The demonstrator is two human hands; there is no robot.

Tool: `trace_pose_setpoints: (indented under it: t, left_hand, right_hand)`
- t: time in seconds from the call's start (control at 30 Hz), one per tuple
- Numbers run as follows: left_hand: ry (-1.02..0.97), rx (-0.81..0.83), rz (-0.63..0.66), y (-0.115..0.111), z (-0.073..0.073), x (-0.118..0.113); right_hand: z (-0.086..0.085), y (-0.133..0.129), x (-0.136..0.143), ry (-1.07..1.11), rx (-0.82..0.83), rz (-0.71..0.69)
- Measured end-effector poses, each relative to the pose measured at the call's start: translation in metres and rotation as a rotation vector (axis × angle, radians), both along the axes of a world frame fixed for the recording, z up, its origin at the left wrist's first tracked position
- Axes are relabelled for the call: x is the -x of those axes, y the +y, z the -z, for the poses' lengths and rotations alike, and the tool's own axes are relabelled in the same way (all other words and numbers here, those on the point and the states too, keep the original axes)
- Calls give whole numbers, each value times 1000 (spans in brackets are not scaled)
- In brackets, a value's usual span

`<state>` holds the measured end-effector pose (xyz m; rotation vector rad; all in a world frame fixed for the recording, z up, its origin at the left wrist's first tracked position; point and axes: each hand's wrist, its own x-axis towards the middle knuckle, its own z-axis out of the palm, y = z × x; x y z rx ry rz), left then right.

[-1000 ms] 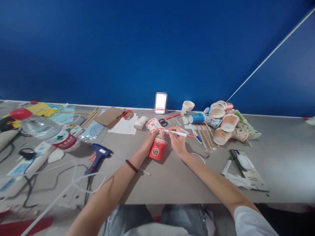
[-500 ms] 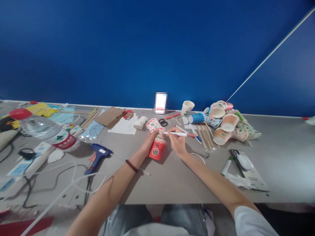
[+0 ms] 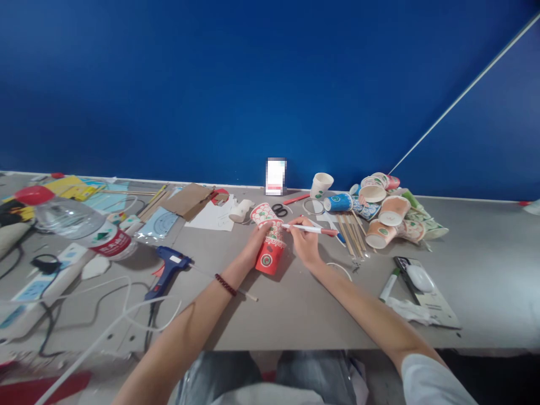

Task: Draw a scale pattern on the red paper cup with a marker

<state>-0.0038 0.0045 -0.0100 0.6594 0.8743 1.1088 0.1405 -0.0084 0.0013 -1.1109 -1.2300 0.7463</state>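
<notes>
My left hand point(image 3: 257, 243) is closed round joined paper cups point(image 3: 270, 259), red at the near end and white with a red scalloped pattern towards the far end. They tilt away from me above the grey table. My right hand point(image 3: 305, 243) pinches a white marker with a reddish-brown end point(image 3: 314, 229). The marker's tip is at the right side of the patterned part, touching it or very close; I cannot tell which. Black-handled scissors point(image 3: 279, 210) lie just beyond the cups. A small white paper cup point(image 3: 241, 211) rests on its side to the left.
A blue glue gun point(image 3: 169, 270), a large plastic bottle point(image 3: 84, 225) and a power strip point(image 3: 46, 287) with cables occupy the left. Several decorated paper cups point(image 3: 392, 211) are piled at right, beside wooden sticks point(image 3: 352, 233). Nearer stands a phone with a white mouse point(image 3: 419, 278).
The marker tip and right hand have shifted very slightly along the cups. My left hand and the cups stay where they were.
</notes>
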Motion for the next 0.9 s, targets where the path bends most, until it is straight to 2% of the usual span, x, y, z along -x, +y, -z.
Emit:
trace_pose_setpoints:
  t: [0.57,0.9]
  left_hand:
    - [8,-16,9,-3,-8,-1]
    - [-43,6,-6,-7,-12,-2]
  right_hand:
    - [-9,-6,3,-7,12,-37]
    - [4,0,0,103,12,-10]
